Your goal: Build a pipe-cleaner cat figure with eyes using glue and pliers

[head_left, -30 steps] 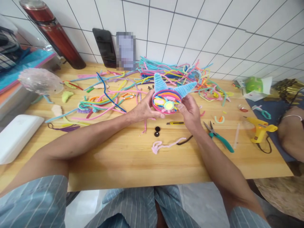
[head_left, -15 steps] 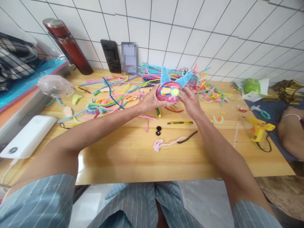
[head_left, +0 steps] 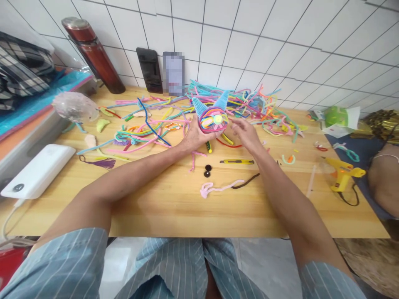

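Grips craft (head_left: 212,119) in left hand (head_left: 193,138) over table's (head_left: 174,203) far middle, before pipe-cleaner pile (head_left: 255,106). Holds right hand (head_left: 246,133) open just right, apparently not touching.

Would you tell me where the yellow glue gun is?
Head view: the yellow glue gun lies far right on the table, beside the blue mat.

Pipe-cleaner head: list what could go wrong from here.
1. Only the left hand grips the pipe-cleaner head. The right hand is open beside it, so it could slip or its blue ears bend.
2. The yellow utility knife lies beside the right forearm; a careless reach might catch it.
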{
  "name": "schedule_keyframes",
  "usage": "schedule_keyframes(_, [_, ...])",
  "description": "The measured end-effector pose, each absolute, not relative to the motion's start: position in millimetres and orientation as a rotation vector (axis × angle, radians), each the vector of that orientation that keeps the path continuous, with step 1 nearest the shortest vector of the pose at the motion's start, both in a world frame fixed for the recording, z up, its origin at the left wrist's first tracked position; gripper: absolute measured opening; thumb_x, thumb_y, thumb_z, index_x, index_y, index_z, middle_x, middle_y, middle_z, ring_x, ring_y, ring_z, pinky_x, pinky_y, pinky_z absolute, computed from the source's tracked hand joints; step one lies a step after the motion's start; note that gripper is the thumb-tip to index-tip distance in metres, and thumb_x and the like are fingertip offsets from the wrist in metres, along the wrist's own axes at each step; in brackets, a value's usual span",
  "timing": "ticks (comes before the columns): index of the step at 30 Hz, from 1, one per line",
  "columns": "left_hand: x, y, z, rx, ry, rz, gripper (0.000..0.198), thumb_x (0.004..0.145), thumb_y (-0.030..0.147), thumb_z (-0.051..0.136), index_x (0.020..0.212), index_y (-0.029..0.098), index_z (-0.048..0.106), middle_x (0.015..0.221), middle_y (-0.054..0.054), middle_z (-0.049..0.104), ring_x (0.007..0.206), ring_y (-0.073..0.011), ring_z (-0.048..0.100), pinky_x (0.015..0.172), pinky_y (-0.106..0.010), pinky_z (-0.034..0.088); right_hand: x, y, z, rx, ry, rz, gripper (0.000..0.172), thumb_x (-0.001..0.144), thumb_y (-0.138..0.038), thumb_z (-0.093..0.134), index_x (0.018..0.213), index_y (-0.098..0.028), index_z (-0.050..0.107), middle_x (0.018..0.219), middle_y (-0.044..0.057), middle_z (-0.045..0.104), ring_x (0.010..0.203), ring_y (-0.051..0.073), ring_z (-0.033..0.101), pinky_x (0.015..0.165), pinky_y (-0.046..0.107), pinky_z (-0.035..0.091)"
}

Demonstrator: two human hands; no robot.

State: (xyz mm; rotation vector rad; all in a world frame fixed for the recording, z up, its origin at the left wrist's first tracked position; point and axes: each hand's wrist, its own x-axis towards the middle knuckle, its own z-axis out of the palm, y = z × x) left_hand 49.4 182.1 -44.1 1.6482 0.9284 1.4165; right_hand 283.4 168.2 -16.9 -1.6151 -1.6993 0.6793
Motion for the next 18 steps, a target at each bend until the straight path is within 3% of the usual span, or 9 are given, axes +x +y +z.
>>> schedule_keyframes(5, [45, 183, -48, 1.653, 0.965, 1.386, 0.094, 0.062, 0.067, 0.099, 0.127, 0.023, 0.049, 0.136, -0.014, 0.069, 0.134, -0.0343, 0.07, 0.118, -0.052, 0.058, 271, 150, -10, -1.843, -1.899, 0.523, 0.036, 0.093, -0.04, 0.071, 0.122, -0.021, 0.079, 0.115, 0.011, 0.086, 0.109, 0.031, 0.079, 0.103, 0.046, 0.059])
schedule_keyframes(11, [49, 182, -47, 1.634, 0.815, 1.3, 0.095, 0.063, 0.063, 0.101, 0.131, 0.024, 0.047, 0.135, -0.013, 0.073, 0.127, -0.0328, 0.074, 0.113, -0.052, 0.063, 240, 137, -7, -2.037, -1.999, 0.315, 0.037, 0.1, -0.039, 0.063, 0.126, -0.016, 0.076, 0.115, 0.018, 0.085, 0.111, 0.036, 0.079, 0.095, 0.042, 0.058])
schedule_keyframes(18, [47, 193, -52, 1.793, 0.777, 1.225, 0.088, 0.066, 0.056, 0.1, 0.133, 0.022, 0.055, 0.137, -0.015, 0.073, 0.127, -0.0319, 0.074, 0.11, -0.05, 0.063, 247, 126, -10, -2.068, -1.989, 0.243, 0.031, 0.099, -0.03, 0.058, 0.121, -0.017, 0.076, 0.12, 0.019, 0.083, 0.112, 0.033, 0.077, 0.092, 0.039, 0.055])
